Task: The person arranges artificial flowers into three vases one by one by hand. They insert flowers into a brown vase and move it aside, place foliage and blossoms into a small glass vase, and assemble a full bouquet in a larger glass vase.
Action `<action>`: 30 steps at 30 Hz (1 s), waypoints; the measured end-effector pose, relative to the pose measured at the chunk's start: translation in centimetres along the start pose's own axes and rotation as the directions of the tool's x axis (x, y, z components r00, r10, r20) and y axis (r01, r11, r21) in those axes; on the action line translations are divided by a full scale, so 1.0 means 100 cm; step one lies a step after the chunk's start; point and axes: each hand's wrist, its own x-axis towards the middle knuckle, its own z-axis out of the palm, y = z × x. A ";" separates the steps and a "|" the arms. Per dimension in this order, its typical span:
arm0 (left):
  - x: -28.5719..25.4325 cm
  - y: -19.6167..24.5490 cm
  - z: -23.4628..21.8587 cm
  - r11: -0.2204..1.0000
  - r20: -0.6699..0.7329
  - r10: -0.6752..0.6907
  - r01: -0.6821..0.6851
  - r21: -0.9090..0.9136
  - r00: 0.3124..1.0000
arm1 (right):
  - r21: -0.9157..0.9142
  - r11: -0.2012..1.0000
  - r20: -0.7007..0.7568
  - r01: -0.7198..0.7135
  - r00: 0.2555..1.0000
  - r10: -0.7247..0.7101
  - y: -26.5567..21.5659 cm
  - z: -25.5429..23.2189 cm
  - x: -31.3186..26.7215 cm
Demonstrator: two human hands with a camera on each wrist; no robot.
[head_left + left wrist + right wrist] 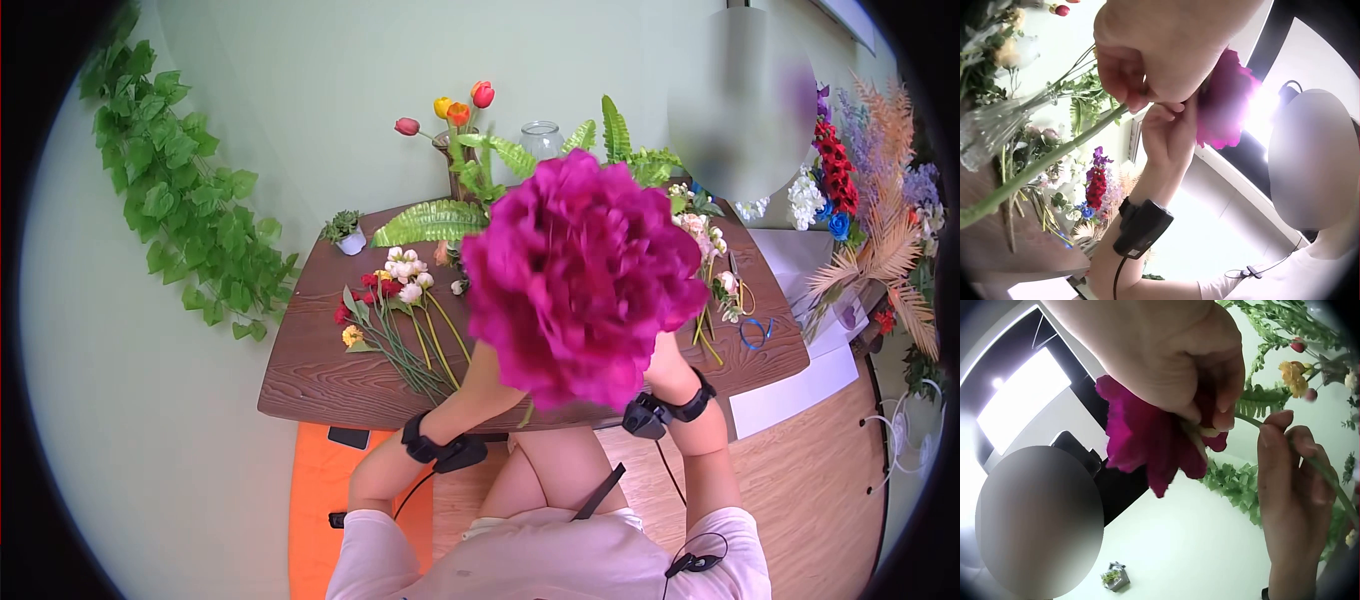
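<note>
A large magenta flower (585,280) fills the middle of the head view and hides both hands there. In the left wrist view my left hand (1160,50) pinches its thick green stem (1041,164), which runs down to the lower left. Just under the bloom (1154,434), my right hand (1179,362) grips the top of the stem with thumb and fingers in the right wrist view. Further down the stem, my left hand (1294,487) has its fingers curled round it. The two hands are close together.
On the brown table (330,390) lie cut flowers with green stems (400,345) at left and more stems at right. Behind stand a vase of tulips (455,150), a glass jar (541,138) and a small potted plant (348,236). A blue ring (756,333) lies at right.
</note>
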 end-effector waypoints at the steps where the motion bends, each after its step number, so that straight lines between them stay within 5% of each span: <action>1: 0.008 0.003 0.004 0.989 0.026 0.096 -0.099 0.109 0.995 | -0.332 0.940 0.049 0.077 0.997 -0.064 0.000 -0.011 0.001; 2: 0.015 0.007 0.006 0.957 0.062 0.188 -0.197 0.213 0.980 | -0.336 0.939 0.052 0.077 0.997 -0.063 -0.007 -0.012 0.004; 3: 0.022 0.011 0.005 0.989 0.147 -0.077 0.057 0.136 0.986 | -0.075 0.996 -0.145 0.054 0.987 -0.065 -0.017 -0.013 0.007; 4: 0.029 0.010 0.005 0.990 0.148 -0.075 0.055 0.133 0.986 | 0.191 0.978 -0.331 0.079 0.943 -0.012 -0.021 -0.015 0.010; 6: 0.043 0.005 0.006 0.949 0.152 -0.281 0.298 -0.102 0.948 | -0.121 0.974 -0.428 0.191 0.875 -0.225 0.014 -0.057 0.006; 7: 0.045 -0.017 0.004 0.963 0.102 -0.271 0.271 0.019 0.957 | -0.574 0.802 -0.313 0.165 0.861 -0.401 0.017 -0.082 0.008; 8: 0.046 -0.037 -0.001 0.944 0.128 -0.325 0.314 0.100 0.937 | -0.891 0.438 -0.127 0.124 0.856 -0.501 0.020 -0.098 0.013; 10: 0.060 -0.052 -0.007 0.973 0.076 -0.091 0.072 0.221 0.993 | -0.889 0.449 -0.180 0.093 0.830 -0.528 0.013 -0.101 0.030; 11: 0.065 -0.067 -0.006 0.973 0.077 -0.089 0.071 0.219 0.993 | -0.884 0.462 -0.230 0.066 0.800 -0.555 0.005 -0.100 0.040; 12: 0.068 -0.087 -0.004 0.911 0.078 0.192 -0.208 0.356 0.978 | -0.878 0.477 -0.279 0.041 0.766 -0.579 -0.002 -0.098 0.050; 13: 0.070 -0.106 -0.002 0.753 0.118 0.455 -0.452 0.479 0.883 | -0.870 0.492 -0.326 0.017 0.729 -0.602 -0.008 -0.096 0.056; 14: 0.072 -0.123 0.003 0.753 0.117 0.455 -0.452 0.478 0.883 | -0.861 0.508 -0.372 -0.006 0.690 -0.622 -0.010 -0.094 0.060; 15: 0.074 -0.135 0.009 0.933 0.053 0.159 -0.168 0.319 0.986 | -0.959 0.284 -0.202 -0.014 0.737 -0.645 -0.008 -0.092 0.059; 16: 0.075 -0.147 0.013 0.979 0.047 -0.160 0.152 0.137 0.986 | -0.959 0.282 -0.200 -0.014 0.737 -0.645 -0.005 -0.091 0.060; 17: 0.084 -0.094 0.004 0.958 0.183 -0.277 0.286 -0.027 0.943 | -0.948 0.316 -0.184 0.030 0.760 -0.623 0.001 -0.090 0.061; 18: 0.083 -0.102 0.003 0.958 0.184 -0.276 0.286 -0.028 0.943 | -0.934 0.351 -0.167 0.071 0.782 -0.601 0.007 -0.088 0.062; 20: 0.083 -0.109 0.000 1.000 0.278 -0.018 0.011 0.028 0.960 | -0.895 0.422 -0.127 0.148 0.821 -0.557 0.023 -0.085 0.065; 21: 0.083 -0.102 0.000 1.000 0.278 -0.017 0.010 0.027 0.960 | -0.870 0.457 -0.104 0.185 0.838 -0.536 0.030 -0.083 0.067; 22: 0.082 -0.095 0.001 0.979 0.242 -0.159 0.184 -0.084 0.957 | -0.842 0.493 -0.079 0.219 0.854 -0.515 0.037 -0.080 0.070; 23: 0.082 -0.085 0.001 0.917 0.220 -0.301 0.345 -0.199 0.928 | -0.659 0.695 -0.161 0.287 0.850 -0.502 0.041 -0.070 0.077; 28: 0.079 -0.092 0.002 0.907 0.205 -0.310 0.354 -0.229 0.928 | -0.767 0.557 -0.049 0.317 0.837 -0.545 0.017 -0.054 0.082; 30: 0.081 -0.090 0.001 0.915 0.195 -0.290 0.331 -0.231 0.937 | -0.371 0.854 -0.235 0.364 0.853 -0.466 0.013 -0.047 0.083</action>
